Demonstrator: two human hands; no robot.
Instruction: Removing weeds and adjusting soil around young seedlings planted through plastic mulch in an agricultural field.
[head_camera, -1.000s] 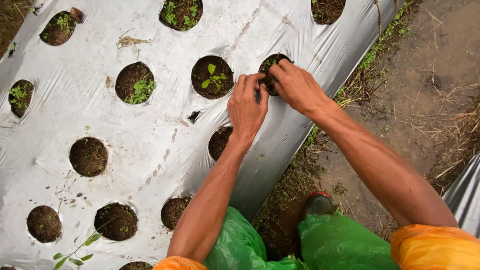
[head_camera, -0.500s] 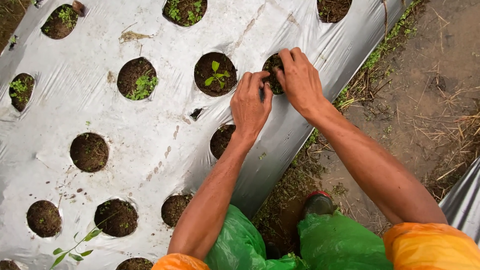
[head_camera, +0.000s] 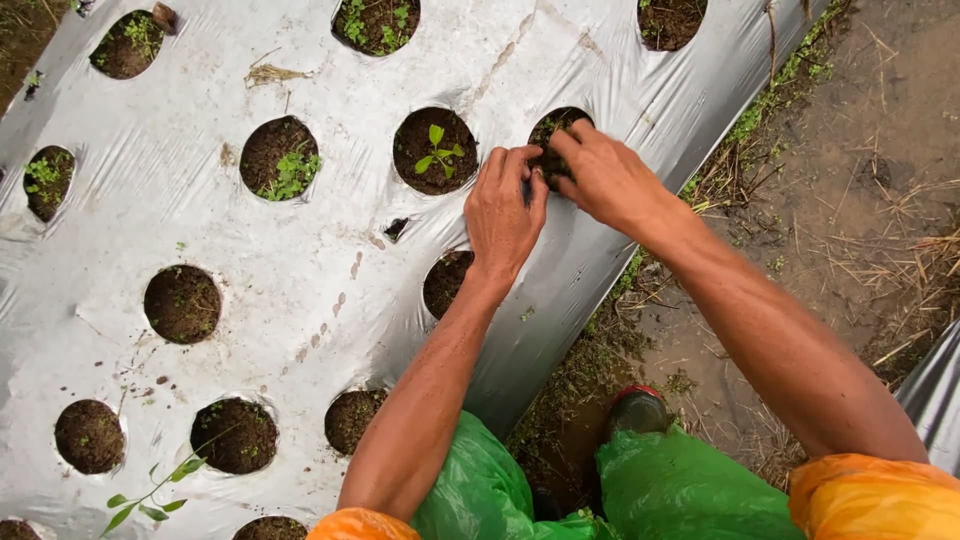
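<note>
Soil in the round hole (head_camera: 556, 128) near the right edge of the silver sheet (head_camera: 300, 250) is where both hands meet. That hole sits in the upper row, just right of the hole with a seedling (head_camera: 437, 152) (two or three bright green leaves on dark earth). The left hand (head_camera: 503, 215) lies palm down on the sheet with its fingertips (head_camera: 527, 160) curled at the hole's lower left rim. The right hand (head_camera: 605, 180) comes in from the right, its fingers bent down into the same hole, covering most of it. The two hands are together, fingertips touching or nearly so over the soil; whether they pinch anything I cannot tell, since the fingers hide what is under them.

Below the left wrist is another hole (head_camera: 447, 283), half hidden by the forearm. Further left a hole holds small weeds (head_camera: 290, 172), and more holes of bare earth are spread across the sheet. A small tear (head_camera: 396, 229) shows in the plastic left of the left hand. To the right the sheet drops to a muddy furrow (head_camera: 850, 200) with dry straw. At the bottom are green plastic leg covers (head_camera: 670, 490), a dark boot with a red rim (head_camera: 636, 410) and orange sleeves (head_camera: 880, 500).
</note>
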